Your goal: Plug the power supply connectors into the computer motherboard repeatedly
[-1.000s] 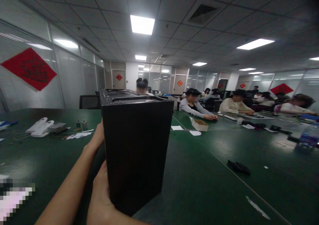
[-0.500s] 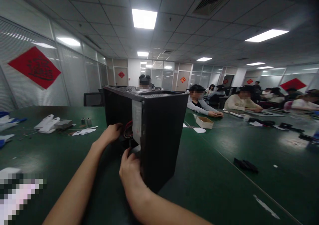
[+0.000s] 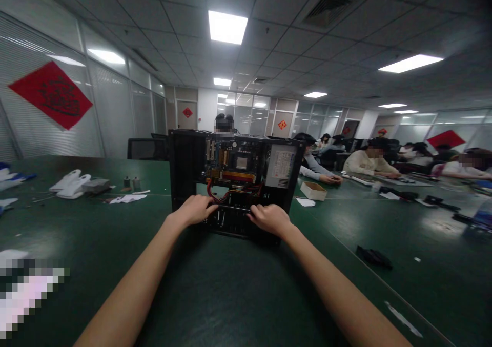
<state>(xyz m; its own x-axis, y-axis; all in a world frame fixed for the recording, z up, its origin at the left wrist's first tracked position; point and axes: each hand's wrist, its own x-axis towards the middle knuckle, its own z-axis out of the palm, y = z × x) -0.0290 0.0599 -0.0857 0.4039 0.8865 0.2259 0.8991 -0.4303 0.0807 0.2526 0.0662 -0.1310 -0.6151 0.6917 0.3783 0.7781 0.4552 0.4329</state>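
Observation:
A black computer case (image 3: 184,167) stands upright on the green table (image 3: 238,296) with its open side facing me. Inside I see a motherboard (image 3: 234,162), a power supply (image 3: 282,168) at the upper right and red cables (image 3: 225,193). My left hand (image 3: 194,211) rests on the lower frame of the case near the red cables, fingers curled over it. My right hand (image 3: 271,218) grips the same lower frame further right, fingers bent over the edge.
White plastic parts (image 3: 71,183), small items and paper scraps (image 3: 125,198) lie at the left. A small cardboard box (image 3: 314,190) sits right of the case, a black object (image 3: 374,257) nearer me. Several people sit at the table's right side; one sits behind the case.
The case has been turned so its open side faces me and now stands further away. Both hands shifted from its side and corner to the lower frame of the opening.

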